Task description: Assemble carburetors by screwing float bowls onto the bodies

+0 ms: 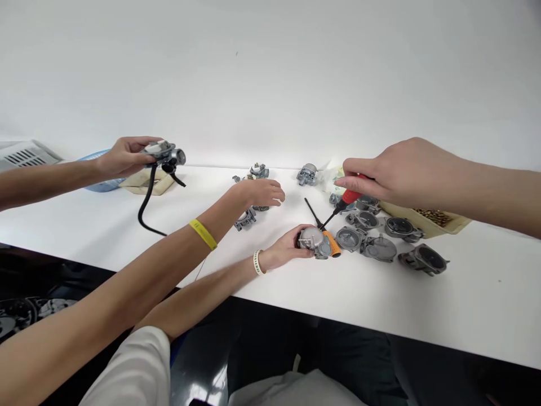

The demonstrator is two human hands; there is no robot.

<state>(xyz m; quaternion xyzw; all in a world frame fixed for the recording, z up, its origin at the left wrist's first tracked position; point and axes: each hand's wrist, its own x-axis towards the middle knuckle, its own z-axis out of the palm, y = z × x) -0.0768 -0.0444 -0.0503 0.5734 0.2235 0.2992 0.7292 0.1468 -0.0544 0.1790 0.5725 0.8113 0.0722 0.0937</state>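
Note:
My left hand [285, 251], with a white wristband, grips a metal carburetor [311, 240] on the white table, its rounded bowl facing up. My right hand [380, 175] holds a red-handled screwdriver [350, 197] between thumb and fingers. Its dark shaft slants down to the carburetor's upper right edge. Just behind and right of that carburetor lies an orange-handled screwdriver [332, 245], its black shaft pointing up and left. Several grey carburetor bodies [378, 248] with round openings stand close together on the right.
Another person's hand [122, 157] holds a carburetor [163, 153] with black hoses at left. That person's other hand [266, 193], yellow wristband on the arm, reaches over more carburetors. A tray of brass parts [448, 221] stands right; a blue basket [99, 183] stands left.

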